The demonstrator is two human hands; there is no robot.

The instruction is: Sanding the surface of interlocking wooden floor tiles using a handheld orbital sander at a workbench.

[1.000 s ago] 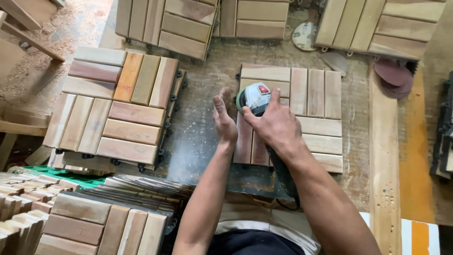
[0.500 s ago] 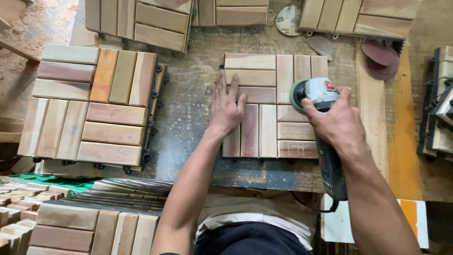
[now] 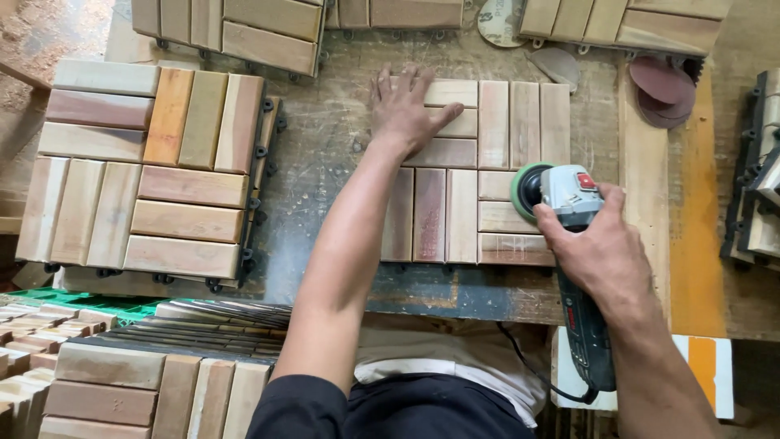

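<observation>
Left hand (image 3: 406, 106) flat on the slatted wooden tile's (image 3: 475, 171) far-left corner, right hand (image 3: 605, 248) wrapped round the sander (image 3: 561, 195) at its right edge (pad overhanging — could gouge if tipped).

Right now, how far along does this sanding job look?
Done: hard to tell which slats are already sanded. In hand: the right hand holds the sander at the right edge of the tile, while the left hand presses its top left corner. Left: stacked tiles wait beside it, state unclear.
</observation>
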